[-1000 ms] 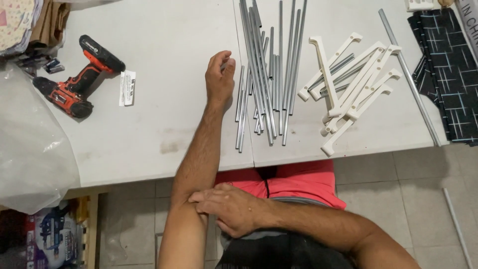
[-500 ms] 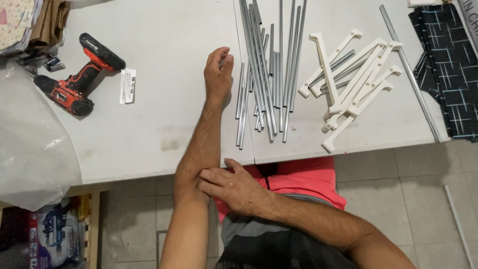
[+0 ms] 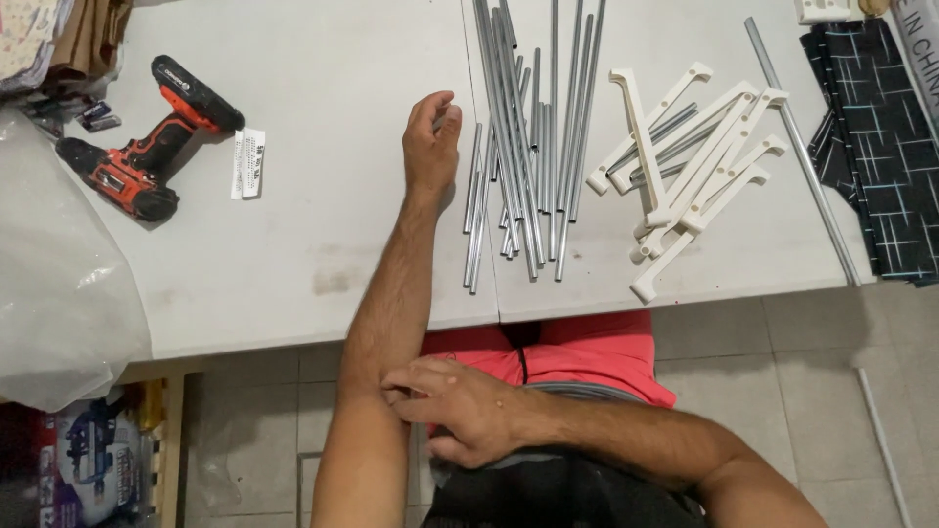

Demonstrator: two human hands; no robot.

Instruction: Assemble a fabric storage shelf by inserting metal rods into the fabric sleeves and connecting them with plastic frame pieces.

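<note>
Left hand (image 3: 431, 142) loosely curled, empty, beside grey metal rods (image 3: 528, 137), white paper label (image 3: 248, 163) by red drill (image 3: 147, 142), right hand (image 3: 460, 406) open on left forearm

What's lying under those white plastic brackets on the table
Under the white plastic brackets a few grey metal rods show through the gaps, resting on the white table. How far the rods run beneath the brackets is covered.
</note>
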